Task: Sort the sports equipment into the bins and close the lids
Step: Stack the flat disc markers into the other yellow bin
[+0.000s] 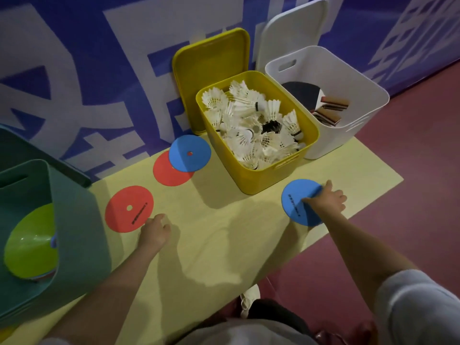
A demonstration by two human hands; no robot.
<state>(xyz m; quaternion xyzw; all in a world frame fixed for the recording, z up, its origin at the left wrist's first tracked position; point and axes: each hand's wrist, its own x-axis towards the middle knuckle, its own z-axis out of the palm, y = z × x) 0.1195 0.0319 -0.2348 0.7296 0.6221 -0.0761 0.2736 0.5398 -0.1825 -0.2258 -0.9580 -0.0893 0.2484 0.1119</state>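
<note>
Flat marker discs lie on a pale yellow mat. My right hand grips the right edge of a blue disc in front of the yellow bin, thumb on top. My left hand sits at the lower right rim of a red disc, fingers loosely curled and thumb tip touching the rim; that disc lies flat. Farther back, another blue disc overlaps a second red disc. A teal bin at the left holds a stack of discs with a green one on top.
The yellow bin is full of white shuttlecocks; its yellow lid leans on the wall behind. A white bin to the right holds table tennis paddles, with its white lid leaning behind. Red floor surrounds the mat.
</note>
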